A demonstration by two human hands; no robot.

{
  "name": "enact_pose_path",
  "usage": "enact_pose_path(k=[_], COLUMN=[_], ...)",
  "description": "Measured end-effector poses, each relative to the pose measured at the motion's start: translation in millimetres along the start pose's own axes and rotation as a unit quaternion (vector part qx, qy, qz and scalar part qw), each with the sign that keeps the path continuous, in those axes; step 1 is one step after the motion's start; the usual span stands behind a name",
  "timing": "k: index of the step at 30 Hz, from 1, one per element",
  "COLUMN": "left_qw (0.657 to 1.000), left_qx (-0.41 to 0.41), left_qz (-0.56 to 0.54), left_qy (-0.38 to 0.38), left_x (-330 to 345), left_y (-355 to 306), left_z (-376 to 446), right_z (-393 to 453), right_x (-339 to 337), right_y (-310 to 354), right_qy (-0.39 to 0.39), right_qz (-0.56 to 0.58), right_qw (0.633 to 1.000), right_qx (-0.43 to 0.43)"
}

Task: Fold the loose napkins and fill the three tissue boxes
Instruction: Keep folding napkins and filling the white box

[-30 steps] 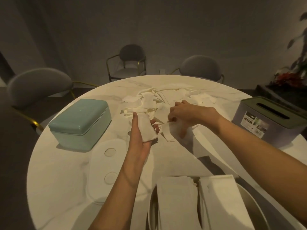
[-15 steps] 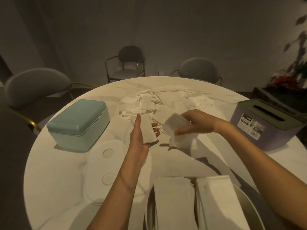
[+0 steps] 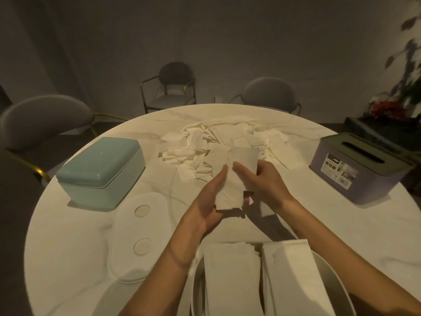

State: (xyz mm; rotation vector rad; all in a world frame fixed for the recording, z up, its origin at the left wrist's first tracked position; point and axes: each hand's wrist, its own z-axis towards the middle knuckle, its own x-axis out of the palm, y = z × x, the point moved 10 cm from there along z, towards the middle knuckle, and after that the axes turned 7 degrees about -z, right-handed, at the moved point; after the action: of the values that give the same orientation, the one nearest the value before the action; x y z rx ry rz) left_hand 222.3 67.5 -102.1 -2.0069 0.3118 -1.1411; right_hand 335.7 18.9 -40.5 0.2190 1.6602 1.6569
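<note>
Napkin (image 3: pixel 237 179) held above the table's middle between both palms, long axis running away from me; left hand (image 3: pixel 208 205) cradles it from below-left, right hand (image 3: pixel 262 179) pinches its right edge, equally close; loose pile (image 3: pixel 205 151) just beyond; I'd fold next

Head camera, single view: looking forward and down from the wearer's head, taking in the near table (image 3: pixel 68 236) and chairs (image 3: pixel 176 74) beyond.

Round marble table (image 3: pixel 68 242) is occupied w/ teal box (image 3: pixel 100 169), purple box (image 3: pixel 357 167), white lid (image 3: pixel 141 233), loose napkin pile (image 3: pixel 200 147), near box of stacked napkins (image 3: pixel 341 281).
</note>
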Motion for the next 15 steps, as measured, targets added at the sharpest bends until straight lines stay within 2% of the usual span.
enact_pose_path(k=[3, 5, 7, 10, 13, 15], left_qw=[1.000, 0.999, 0.998, 0.992, 0.989, 0.987], left_qx=[-0.011, -0.024, -0.020, -0.013, -0.006, -0.008], left_qz=[0.008, -0.018, -0.044, -0.106, -0.134, -0.157], left_qy=[0.002, -0.012, -0.033, -0.069, -0.064, -0.041], left_x=[2, -2, -8, -16, -17, -11], left_y=[2, 2, 1, 0, -5, -6], left_z=[-1, -1, 3, 6, 7, 4], right_z=[5, 5, 6, 6, 3, 8], right_x=[-31, -43, -46, -28, 1, 11], right_y=[20, 34, 41, 49, 48, 41], right_qy=[-0.087, -0.100, -0.076, 0.019, 0.082, 0.065], right_qz=[-0.069, -0.050, -0.005, 0.014, -0.048, -0.124], right_qw=[0.990, 0.987, 0.992, 0.997, 0.991, 0.984], right_qx=[-0.088, -0.115, -0.097, -0.080, -0.090, -0.109])
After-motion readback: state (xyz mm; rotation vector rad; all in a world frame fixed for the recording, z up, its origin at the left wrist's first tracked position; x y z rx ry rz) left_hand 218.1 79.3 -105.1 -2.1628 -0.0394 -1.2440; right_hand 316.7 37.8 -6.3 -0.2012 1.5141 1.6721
